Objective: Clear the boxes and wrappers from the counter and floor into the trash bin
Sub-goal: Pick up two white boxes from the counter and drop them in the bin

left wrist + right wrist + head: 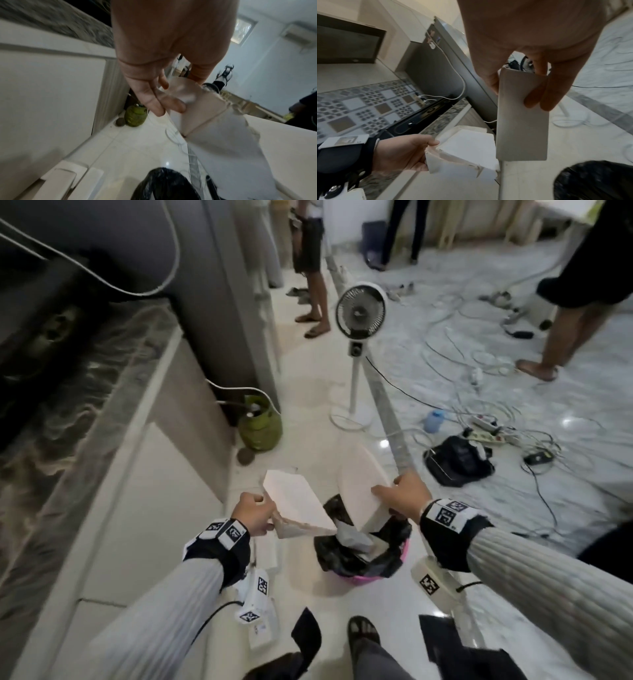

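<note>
A pink trash bin (356,579) with a black liner (342,559) stands on the floor in front of my feet, crumpled wrappers lying inside. My left hand (255,513) grips a torn white cardboard box (296,501) by its left end, just above the bin's left rim. My right hand (400,496) holds a second flat white box (359,491), tilted down toward the bin's far side. In the left wrist view my fingers (154,100) pinch the torn box (202,113). In the right wrist view thumb and fingers (544,93) clamp the flat box (522,121).
Kitchen counter (68,440) with a stove runs along the left, fridge (212,285) beyond it, green gas cylinder (260,424) at its foot. A standing fan (358,313) is behind the bin. Cables, power strips and a black device (459,462) lie right. More white boxes (267,553) rest on the floor at left. People stand further off.
</note>
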